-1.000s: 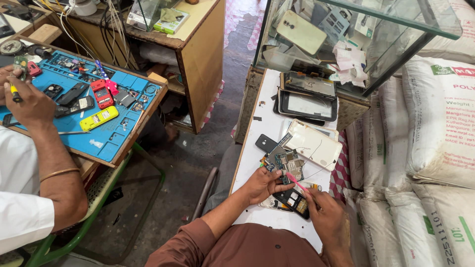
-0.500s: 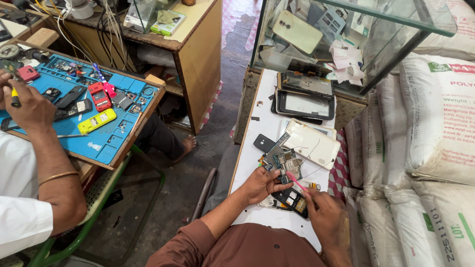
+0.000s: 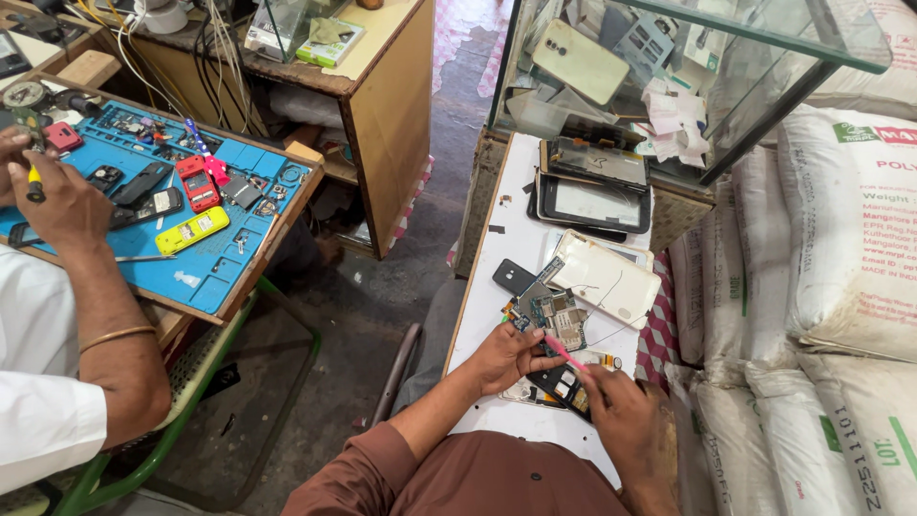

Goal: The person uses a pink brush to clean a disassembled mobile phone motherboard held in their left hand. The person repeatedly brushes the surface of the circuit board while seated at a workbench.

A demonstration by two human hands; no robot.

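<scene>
My left hand (image 3: 506,352) pins the phone (image 3: 564,384) to the desk (image 3: 497,258); right hand (image 3: 626,420) pinches a pink tool (image 3: 565,353) — best to pry shallow, press lightly.

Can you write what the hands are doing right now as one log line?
left hand: steadies opened phone | right hand: holds pink tool over it | circuit board: beside

The co-worker's hand (image 3: 67,196) at nine o'clock has lifted slightly over the blue mat (image 3: 205,277); the yellow-handled tool (image 3: 35,183) now points upright.
</scene>
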